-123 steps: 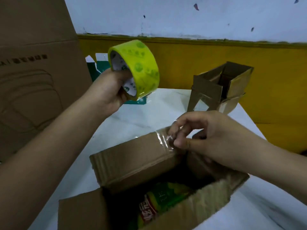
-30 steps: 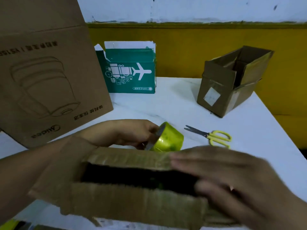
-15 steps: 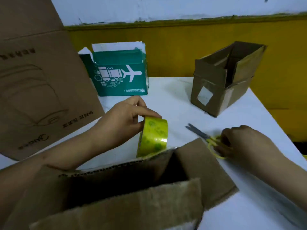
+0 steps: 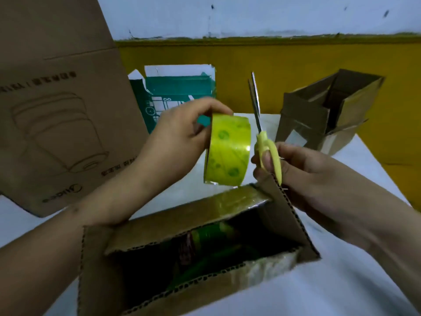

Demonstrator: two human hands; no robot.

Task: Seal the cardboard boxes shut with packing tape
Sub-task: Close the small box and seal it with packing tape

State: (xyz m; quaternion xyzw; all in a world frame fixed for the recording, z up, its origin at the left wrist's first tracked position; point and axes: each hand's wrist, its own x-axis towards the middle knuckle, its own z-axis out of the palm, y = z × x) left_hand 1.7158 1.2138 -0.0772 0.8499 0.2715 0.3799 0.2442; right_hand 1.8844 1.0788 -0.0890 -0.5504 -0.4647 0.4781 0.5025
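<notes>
Left hand (image 4: 180, 137) grips tape roll (image 4: 227, 151) just above open box (image 4: 182, 222) on table (image 4: 353, 281). Right hand (image 4: 303, 172) curls round yellow scissors (image 4: 262, 135), blades pointing up. Box contents dark, hard to make out; near corner cut off.

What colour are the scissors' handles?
Yellow; the scissors, gripped by the right hand, show clearly in the head view.

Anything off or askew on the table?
Large brown printed carton on the left stands upside down: its lettering and logo are inverted. Small brown cardboard box at back right seems to lean, flaps splayed open. Left hand holds the yellow-green tape roll, right hand the yellow-handled scissors; neither looks odd.
</notes>
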